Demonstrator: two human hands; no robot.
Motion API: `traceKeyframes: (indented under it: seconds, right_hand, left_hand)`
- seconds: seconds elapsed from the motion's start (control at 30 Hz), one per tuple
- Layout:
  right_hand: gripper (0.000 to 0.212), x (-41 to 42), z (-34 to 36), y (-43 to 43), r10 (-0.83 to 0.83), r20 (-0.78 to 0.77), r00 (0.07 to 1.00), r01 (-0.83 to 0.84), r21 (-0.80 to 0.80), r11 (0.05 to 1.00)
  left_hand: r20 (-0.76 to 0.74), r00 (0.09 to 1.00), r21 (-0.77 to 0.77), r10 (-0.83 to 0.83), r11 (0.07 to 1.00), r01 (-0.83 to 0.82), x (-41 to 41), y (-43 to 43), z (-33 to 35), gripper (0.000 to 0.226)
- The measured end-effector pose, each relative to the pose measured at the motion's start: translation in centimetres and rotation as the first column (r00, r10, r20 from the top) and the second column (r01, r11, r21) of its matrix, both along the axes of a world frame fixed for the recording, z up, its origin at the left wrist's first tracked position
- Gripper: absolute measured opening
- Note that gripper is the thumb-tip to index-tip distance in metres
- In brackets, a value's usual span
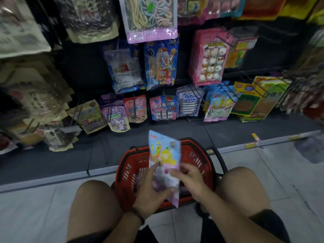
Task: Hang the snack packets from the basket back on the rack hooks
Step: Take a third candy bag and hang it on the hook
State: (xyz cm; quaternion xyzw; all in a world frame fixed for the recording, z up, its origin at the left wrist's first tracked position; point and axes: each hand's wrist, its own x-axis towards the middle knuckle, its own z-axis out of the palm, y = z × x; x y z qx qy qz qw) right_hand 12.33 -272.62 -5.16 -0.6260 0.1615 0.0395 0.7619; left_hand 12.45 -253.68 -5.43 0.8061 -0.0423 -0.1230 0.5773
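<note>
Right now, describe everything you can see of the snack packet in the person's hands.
The snack packet is a flat, glossy plastic pouch, light blue at the top with yellow and orange cartoon figures, pale pink and lilac lower down. It is held roughly upright above the red basket. The left hand grips its lower left edge; the right hand holds its right edge. Its print is too blurred to read.

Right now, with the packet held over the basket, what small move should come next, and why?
Probably lift the packet up and right toward the matching blue-and-pink packets on the rack's bottom row. The left hand and right hand both grip it above the red basket, with its top end pointing at the rack.
</note>
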Motion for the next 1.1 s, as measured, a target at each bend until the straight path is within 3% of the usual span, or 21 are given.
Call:
traceKeyframes:
  seconds: [0.1,0.17,0.23,0.3,0.37,0.47,0.57,0.67,0.8,1.1]
  right_hand:
    - [0.026,-0.9,-0.3,0.5,0.198,-0.004,0.980,-0.197,0.044,0.979]
    - [0.029,-0.7,-0.3,0.4,0.171,-0.010,0.985,-0.171,0.045,0.984]
    - [0.016,0.0,-0.4,-0.2,0.035,0.034,0.999,-0.031,-0.110,0.993]
    - [0.032,0.8,-0.4,-0.7,-0.081,0.051,0.995,0.090,-0.200,0.976]
    - [0.050,1.3,0.0,-1.5,-0.136,0.004,0.991,0.136,-0.106,0.985]
    - [0.031,2.1,1.6,-2.9,-0.105,0.023,0.994,0.106,-0.050,0.993]
    - [0.010,2.8,3.2,-3.8,-0.078,0.105,0.991,0.083,-0.049,0.995]
    - [0.011,3.7,4.8,-4.3,-0.049,0.123,0.991,0.059,-0.078,0.995]
    - [0.012,4.9,7.8,-4.2,-0.012,0.149,0.989,0.037,-0.162,0.986]
    - [0.015,10.7,20.2,-3.9,-0.070,0.283,0.957,0.095,-0.075,0.993]
  left_hand:
    - [-0.105,0.994,-0.228,-0.032,0.974,0.007,-0.5,-1.3,1.2,0.068]
    - [-0.138,0.985,-0.250,0.104,0.959,-0.137,0.2,-1.0,1.7,0.038]
    - [-0.182,0.967,-0.242,0.180,0.945,-0.222,0.9,-0.2,1.8,0.020]
    - [-0.285,0.943,-0.289,0.172,0.923,-0.256,1.5,0.3,2.1,0.019]
    - [-0.335,0.938,-0.349,0.090,0.913,-0.212,2.2,0.4,2.4,0.023]
    - [-0.316,0.949,-0.357,0.003,0.926,-0.122,3.9,1.0,3.5,0.026]
    - [-0.198,0.977,-0.308,-0.084,0.951,0.019,5.7,1.7,4.8,0.036]
    - [-0.055,0.998,-0.307,0.026,0.951,-0.042,7.6,1.5,7.3,0.029]
    - [-0.001,0.979,-0.381,0.205,0.905,-0.190,10.1,1.1,11.1,0.023]
    - [0.084,0.978,-0.400,0.189,0.906,-0.141,13.9,-0.6,20.5,0.027]
